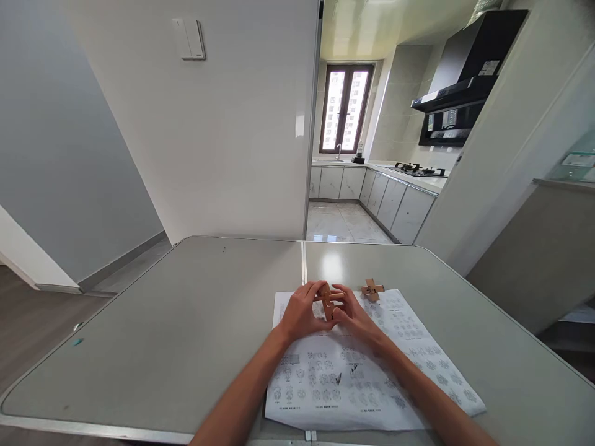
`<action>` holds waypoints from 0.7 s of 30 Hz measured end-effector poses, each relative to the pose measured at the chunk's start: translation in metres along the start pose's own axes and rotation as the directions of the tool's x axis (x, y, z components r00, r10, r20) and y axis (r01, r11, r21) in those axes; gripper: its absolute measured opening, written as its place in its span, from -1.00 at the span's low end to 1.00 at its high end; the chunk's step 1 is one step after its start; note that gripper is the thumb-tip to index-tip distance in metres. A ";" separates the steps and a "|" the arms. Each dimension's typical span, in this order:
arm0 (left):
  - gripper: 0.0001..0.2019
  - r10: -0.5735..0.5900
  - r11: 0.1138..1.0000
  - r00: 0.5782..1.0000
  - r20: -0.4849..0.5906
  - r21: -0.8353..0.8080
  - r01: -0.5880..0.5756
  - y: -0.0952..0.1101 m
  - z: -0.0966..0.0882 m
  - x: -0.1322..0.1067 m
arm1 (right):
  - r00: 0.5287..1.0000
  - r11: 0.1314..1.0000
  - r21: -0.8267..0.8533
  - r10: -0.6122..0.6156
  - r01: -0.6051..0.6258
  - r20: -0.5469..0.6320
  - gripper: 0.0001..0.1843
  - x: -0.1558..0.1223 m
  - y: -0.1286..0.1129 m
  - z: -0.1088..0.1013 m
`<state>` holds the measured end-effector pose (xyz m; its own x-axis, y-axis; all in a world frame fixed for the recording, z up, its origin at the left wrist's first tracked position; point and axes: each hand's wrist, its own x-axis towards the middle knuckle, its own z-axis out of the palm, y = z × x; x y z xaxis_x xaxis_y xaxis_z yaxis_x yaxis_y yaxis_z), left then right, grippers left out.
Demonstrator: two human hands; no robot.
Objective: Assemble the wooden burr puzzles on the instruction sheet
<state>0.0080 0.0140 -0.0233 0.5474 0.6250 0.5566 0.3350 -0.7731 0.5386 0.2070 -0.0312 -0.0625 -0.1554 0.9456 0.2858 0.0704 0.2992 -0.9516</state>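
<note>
Both my hands meet over a printed instruction sheet [353, 378] on a grey table [186, 322]. My left hand [301, 313] and my right hand [354, 316] are closed together on a small wooden puzzle [328, 299] made of interlocked notched bars, held just above the paper. A second assembled wooden puzzle [372, 289] lies on the sheet's far edge, just right of my right hand and untouched.
The table has a metal rim and a centre seam [304, 263]. A white wall with a light switch [189, 38] stands behind it. Beyond an opening lies a kitchen with cabinets [395, 201], a stove and a range hood [460, 93].
</note>
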 end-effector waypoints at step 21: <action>-0.21 0.002 0.987 0.999 -0.045 0.158 0.006 -0.013 -0.003 -0.001 | 0.973 0.999 -0.001 0.034 -0.035 -0.227 -0.40 0.004 0.001 -0.009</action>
<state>0.0009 0.0241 -0.0292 0.5131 0.6280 0.5851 0.4550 -0.7770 0.4349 0.2155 -0.0254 -0.0612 0.0751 0.9595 0.2716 0.0765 0.2661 -0.9609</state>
